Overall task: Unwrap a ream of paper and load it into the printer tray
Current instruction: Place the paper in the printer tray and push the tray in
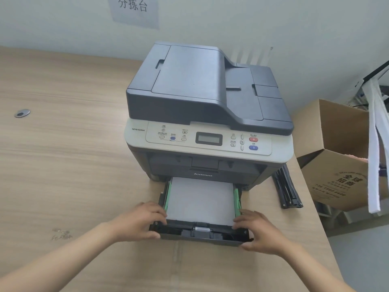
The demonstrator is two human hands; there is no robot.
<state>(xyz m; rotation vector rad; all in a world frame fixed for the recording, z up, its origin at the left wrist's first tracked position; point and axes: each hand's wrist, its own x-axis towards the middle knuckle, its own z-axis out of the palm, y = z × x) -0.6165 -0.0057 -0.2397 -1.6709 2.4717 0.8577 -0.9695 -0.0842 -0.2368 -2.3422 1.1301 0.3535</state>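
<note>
A grey and white printer (pixel 208 106) stands on the wooden desk. Its black paper tray (pixel 200 233) is pulled partway out at the bottom front. A stack of white paper (pixel 201 199) lies flat in the tray between green side guides. My left hand (pixel 137 222) grips the tray's front left corner, fingers over the rim touching the paper's edge. My right hand (pixel 260 230) grips the front right corner the same way. No wrapper is in view.
The wooden desk (pixel 63 154) stretches left, with a metal cable grommet (pixel 22 112). A black part (pixel 287 188) lies right of the printer. An open cardboard box (pixel 336 165) and white foam strips (pixel 376 148) sit past the desk's right edge.
</note>
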